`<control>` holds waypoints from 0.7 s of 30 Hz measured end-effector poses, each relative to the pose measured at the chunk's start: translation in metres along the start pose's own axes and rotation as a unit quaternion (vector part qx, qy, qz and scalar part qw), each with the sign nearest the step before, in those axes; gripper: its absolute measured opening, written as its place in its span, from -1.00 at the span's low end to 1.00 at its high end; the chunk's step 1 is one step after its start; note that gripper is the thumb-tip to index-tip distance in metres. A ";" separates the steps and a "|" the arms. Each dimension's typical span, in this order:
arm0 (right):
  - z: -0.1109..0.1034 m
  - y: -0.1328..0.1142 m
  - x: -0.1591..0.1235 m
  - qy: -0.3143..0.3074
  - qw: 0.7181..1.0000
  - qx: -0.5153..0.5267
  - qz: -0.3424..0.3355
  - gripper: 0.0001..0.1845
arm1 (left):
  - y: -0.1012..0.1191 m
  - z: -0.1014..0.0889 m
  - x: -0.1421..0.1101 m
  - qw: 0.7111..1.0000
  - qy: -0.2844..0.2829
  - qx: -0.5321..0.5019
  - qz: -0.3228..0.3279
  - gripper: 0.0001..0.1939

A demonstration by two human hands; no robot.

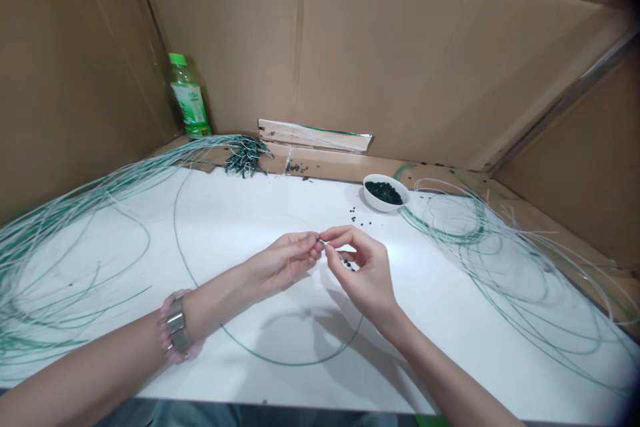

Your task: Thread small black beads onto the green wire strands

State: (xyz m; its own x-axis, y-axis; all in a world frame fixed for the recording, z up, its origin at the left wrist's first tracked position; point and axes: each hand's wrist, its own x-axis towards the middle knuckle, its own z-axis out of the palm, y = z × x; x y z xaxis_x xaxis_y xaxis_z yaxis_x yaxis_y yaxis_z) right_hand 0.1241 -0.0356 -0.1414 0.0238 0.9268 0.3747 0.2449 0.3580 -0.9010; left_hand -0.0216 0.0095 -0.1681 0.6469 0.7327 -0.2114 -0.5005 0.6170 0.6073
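My left hand [283,260] and my right hand [363,273] meet above the middle of the white table [240,227], fingertips pinched together. Between them is the end of a thin green wire [200,283], which loops round on the table under my forearms. My right hand also seems to hold small dark beads [347,264] in its curled fingers. A pink bead bracelet [176,328] is on my left wrist.
A white bowl [385,192] of dark beads stands at the back, with loose beads [357,215] beside it. Wire bundles lie at the left [60,233] and right [500,260]. A green bottle [190,99] stands in the corner. Cardboard walls [400,47] enclose the table.
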 end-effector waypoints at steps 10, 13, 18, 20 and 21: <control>0.000 0.000 -0.001 -0.002 1.000 0.002 -0.004 -0.92 | 0.001 0.003 -0.002 1.000 -0.006 -0.028 -0.009 -0.89; 0.001 -0.001 -0.001 0.001 1.000 -0.002 -0.007 -0.91 | -0.004 0.000 -0.002 0.998 -0.025 -0.056 0.002 -0.92; 0.000 0.001 0.000 0.000 1.000 -0.016 -0.005 -0.91 | -0.009 0.001 -0.002 0.997 -0.002 -0.079 0.012 -0.96; 0.000 0.001 0.000 0.001 1.000 -0.020 -0.005 -0.91 | -0.009 0.004 -0.002 0.997 0.003 -0.080 0.018 -0.92; 0.001 0.001 0.000 0.001 1.000 -0.021 -0.005 -0.91 | -0.009 0.006 -0.003 0.997 0.007 -0.081 0.019 -0.90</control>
State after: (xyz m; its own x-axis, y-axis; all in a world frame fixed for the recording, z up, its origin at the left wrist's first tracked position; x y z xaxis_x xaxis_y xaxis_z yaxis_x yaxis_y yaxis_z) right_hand 0.1238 -0.0349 -0.1419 0.0239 0.9231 0.3839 0.2848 0.3618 -0.8877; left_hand -0.0156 0.0001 -0.1689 0.6188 0.7590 -0.2023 -0.6105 0.6268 0.4841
